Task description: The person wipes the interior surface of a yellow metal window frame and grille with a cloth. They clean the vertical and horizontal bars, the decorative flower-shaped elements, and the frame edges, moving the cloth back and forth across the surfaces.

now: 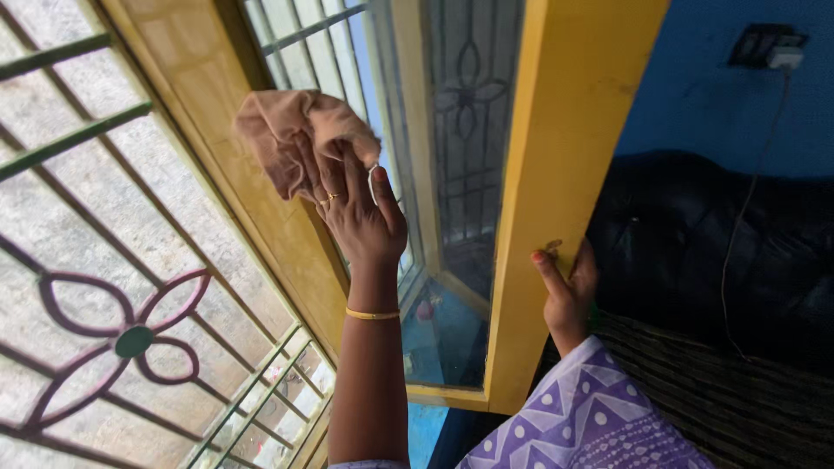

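My left hand (360, 217) is shut on a crumpled tan cloth (291, 130) and presses it against the yellow wooden window frame (217, 104). The hand wears rings and a gold bangle at the wrist. My right hand (566, 291), coming out of a purple patterned sleeve, grips the outer edge of the open yellow window shutter (556, 174). The shutter's glass pane (465, 156) stands between my two hands and reflects a grille pattern.
A window grille (130, 339) with green bars and a maroon flower ornament fills the left. A blue wall (695, 78) with a wall socket (769, 45) and hanging cable is at the upper right. Below it lies a black cushioned seat (695, 234) with striped fabric.
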